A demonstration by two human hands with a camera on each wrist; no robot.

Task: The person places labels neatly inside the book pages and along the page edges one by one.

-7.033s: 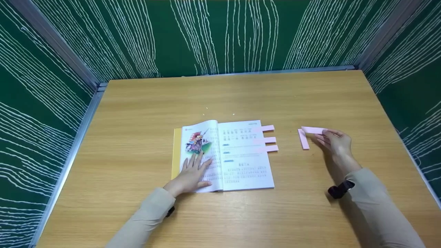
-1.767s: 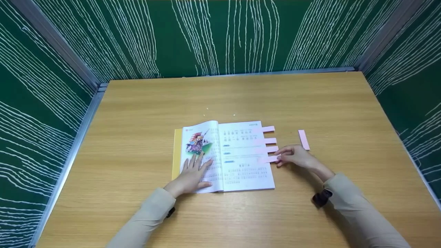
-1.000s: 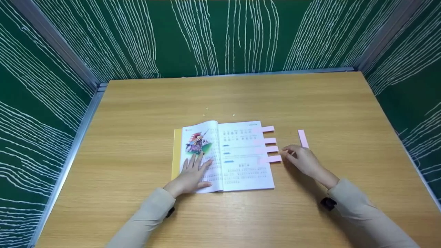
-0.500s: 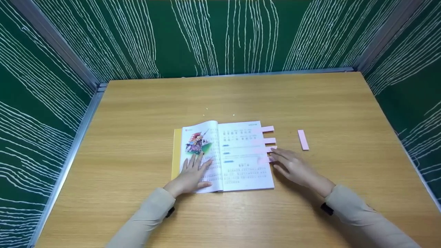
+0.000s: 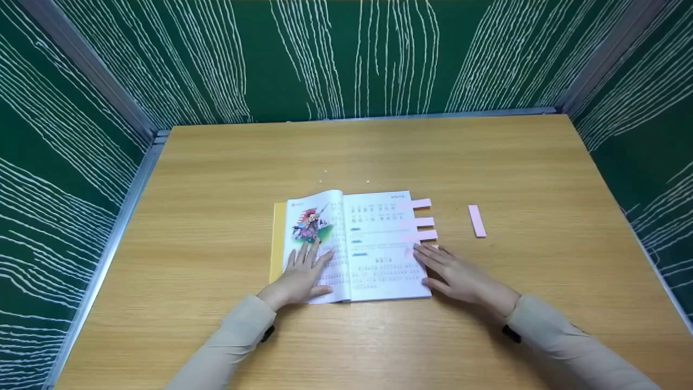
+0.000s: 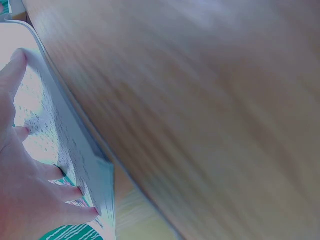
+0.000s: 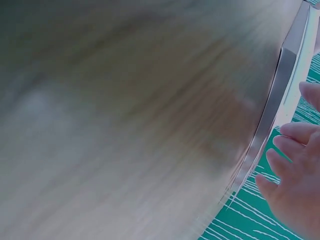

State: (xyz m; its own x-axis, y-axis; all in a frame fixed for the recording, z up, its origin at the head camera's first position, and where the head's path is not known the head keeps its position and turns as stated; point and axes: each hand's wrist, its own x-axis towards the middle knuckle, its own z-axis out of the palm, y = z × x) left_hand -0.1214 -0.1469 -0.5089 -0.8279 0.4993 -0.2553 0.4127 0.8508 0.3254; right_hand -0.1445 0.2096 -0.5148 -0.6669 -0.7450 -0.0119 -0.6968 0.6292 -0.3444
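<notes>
An open book lies on the table, illustrated on its left page and printed with text on its right. My left hand rests flat on the left page, fingers spread; the left wrist view shows this hand on the paper too. Pink sticky tabs jut from the right page's outer edge. Over the lowest tab, mostly covered, my right hand lays its extended fingers. In the right wrist view the right hand appears beside the book's edge, fingers fairly straight.
One loose pink strip lies on the wooden table, right of the book. Tiny white scraps dot the surface behind the book. Green panels with white wavy lines enclose the back and sides.
My right hand took a pink strip from the right, placed it below the other tabs, released it, and now lies over it with straightened fingers. The left hand has stayed put.
</notes>
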